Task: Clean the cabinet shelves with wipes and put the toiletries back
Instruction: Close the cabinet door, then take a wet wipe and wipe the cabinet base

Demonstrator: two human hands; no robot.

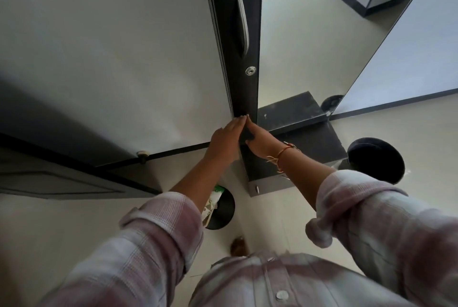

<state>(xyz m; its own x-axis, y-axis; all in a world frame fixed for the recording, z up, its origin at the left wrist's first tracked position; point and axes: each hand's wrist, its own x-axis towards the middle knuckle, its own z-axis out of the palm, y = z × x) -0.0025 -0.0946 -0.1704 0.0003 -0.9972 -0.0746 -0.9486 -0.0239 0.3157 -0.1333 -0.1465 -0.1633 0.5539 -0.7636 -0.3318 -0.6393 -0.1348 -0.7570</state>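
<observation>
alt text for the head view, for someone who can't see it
The left hand and right hand rest with straight fingers on the bottom of a dark cabinet door, below its metal handle and lock. A mirror is beside it.

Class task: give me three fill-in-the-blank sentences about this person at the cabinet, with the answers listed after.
1. The left hand and right hand both rest with straight fingers on the dark edge of the cabinet ____.
2. The orange bracelet is on the ____ wrist.
3. The round lock sits ____ the silver handle.
Answers: door; right; below.
</observation>
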